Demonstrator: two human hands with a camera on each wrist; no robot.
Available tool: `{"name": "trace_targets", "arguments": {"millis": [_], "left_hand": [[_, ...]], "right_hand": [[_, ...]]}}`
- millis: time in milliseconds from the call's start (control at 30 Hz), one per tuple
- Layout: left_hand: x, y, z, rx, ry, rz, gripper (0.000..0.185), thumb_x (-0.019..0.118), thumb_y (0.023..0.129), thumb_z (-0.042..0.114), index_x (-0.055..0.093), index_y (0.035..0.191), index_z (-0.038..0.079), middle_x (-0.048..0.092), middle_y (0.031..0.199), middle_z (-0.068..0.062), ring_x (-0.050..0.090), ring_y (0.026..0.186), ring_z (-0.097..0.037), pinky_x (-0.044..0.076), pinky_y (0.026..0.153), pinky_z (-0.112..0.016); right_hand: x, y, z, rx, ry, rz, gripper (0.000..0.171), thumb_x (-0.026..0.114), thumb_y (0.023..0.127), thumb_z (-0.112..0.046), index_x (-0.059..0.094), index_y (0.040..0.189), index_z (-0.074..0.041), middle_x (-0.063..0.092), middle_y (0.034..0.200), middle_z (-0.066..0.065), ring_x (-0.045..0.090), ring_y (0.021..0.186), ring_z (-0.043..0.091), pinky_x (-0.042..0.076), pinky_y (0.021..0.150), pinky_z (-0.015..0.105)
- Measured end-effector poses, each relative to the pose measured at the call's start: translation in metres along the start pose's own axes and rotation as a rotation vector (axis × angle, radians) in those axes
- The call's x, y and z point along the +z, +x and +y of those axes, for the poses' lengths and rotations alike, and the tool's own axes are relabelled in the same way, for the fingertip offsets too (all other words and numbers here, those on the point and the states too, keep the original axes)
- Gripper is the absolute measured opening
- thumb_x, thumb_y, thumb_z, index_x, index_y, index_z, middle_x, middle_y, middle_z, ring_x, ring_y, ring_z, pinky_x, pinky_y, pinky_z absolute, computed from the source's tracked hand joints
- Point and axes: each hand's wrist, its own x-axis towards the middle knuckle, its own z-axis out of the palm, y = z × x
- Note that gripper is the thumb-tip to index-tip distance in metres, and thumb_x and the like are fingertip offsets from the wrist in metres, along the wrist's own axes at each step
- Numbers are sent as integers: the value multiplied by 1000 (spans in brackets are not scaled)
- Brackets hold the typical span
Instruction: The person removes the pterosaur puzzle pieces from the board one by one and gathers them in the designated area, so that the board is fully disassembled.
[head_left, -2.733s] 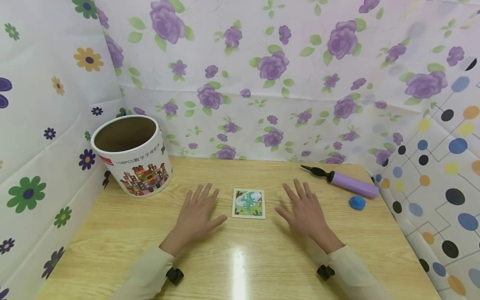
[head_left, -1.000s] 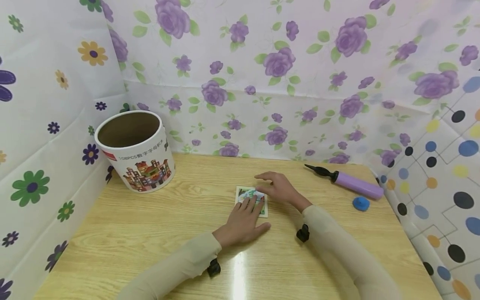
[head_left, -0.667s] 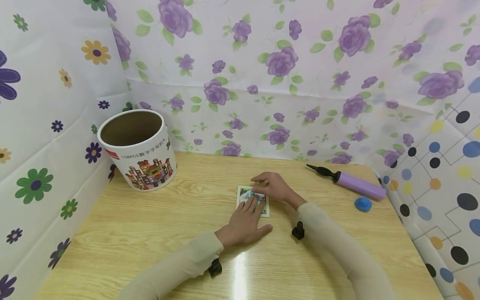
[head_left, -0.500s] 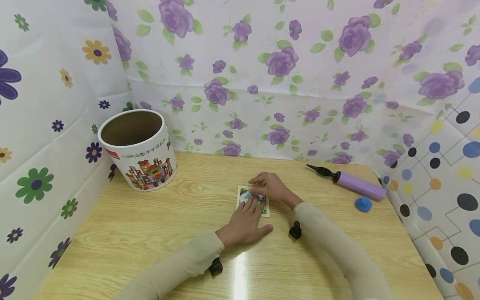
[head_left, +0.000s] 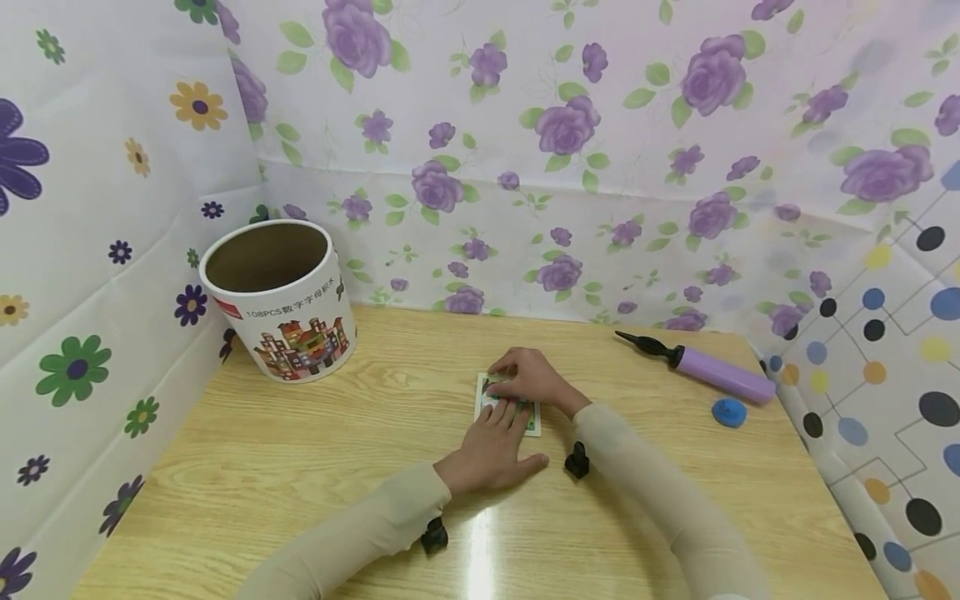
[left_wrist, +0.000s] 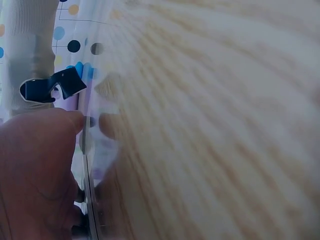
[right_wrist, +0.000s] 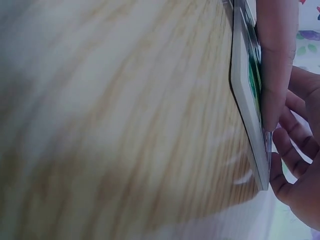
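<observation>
A small square picture board (head_left: 535, 422), pale-edged with a green printed scene, lies flat on the table. My left hand (head_left: 491, 454) rests on it with straight, spread fingers and the thumb out to the right. My right hand (head_left: 531, 377) reaches over the board's far side with bent fingers, its fingertips near the far left corner. In the right wrist view, the board (right_wrist: 246, 80) shows edge-on, with one finger pressing its face and the curled right hand (right_wrist: 302, 175) at its end. Whether the right fingertips pinch anything is hidden. My left hand (left_wrist: 37, 170) fills the left wrist view's lower left.
A large white printed bucket (head_left: 288, 329) stands at the back left of the wooden table (head_left: 337, 442). A purple pump (head_left: 720, 373) with a black nozzle lies at the right, beside a small blue object (head_left: 729, 412). Patterned cloth (head_left: 450, 250) hangs around the table.
Both hands came from beside the board onto it. The left hand settled and stays there. The right hand slid leftward across the far part of the board to its left corner.
</observation>
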Motion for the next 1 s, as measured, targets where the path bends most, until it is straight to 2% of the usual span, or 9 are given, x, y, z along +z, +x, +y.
{"name": "trace_targets", "arguments": {"millis": [200, 467, 667, 1000], "left_hand": [[-3, -2, 3, 9, -22, -2, 90, 33, 103, 67, 17, 163, 3, 9, 169, -22, 8, 158, -33, 18, 125, -51], [5, 2, -1, 14, 4, 19, 91, 26, 102, 71, 14, 164, 5, 6, 169, -21, 5, 158, -32, 17, 125, -51], [-1, -1, 0, 20, -14, 21, 90, 32, 103, 68, 20, 163, 3, 12, 168, -23, 9, 157, -34, 18, 124, -53], [-9, 0, -2, 18, -48, -19, 91, 31, 101, 71, 21, 163, 5, 14, 168, -23, 11, 157, -36, 17, 124, -54]], "right_hand": [[0, -1, -2, 24, 3, -30, 32, 83, 86, -41, 81, 110, -19, 69, 101, -6, 60, 85, 10, 53, 76, 31], [-1, 0, -7, 38, -14, -40, 28, 83, 87, -36, 81, 108, -16, 69, 97, -7, 61, 84, 8, 54, 76, 29], [2, 1, -6, 26, -13, -34, 27, 82, 88, -36, 81, 106, -16, 69, 97, -6, 62, 85, 9, 55, 77, 30], [3, 2, -8, 38, -5, -20, 27, 84, 87, -33, 79, 107, -16, 68, 102, -4, 65, 92, 13, 56, 86, 35]]}}
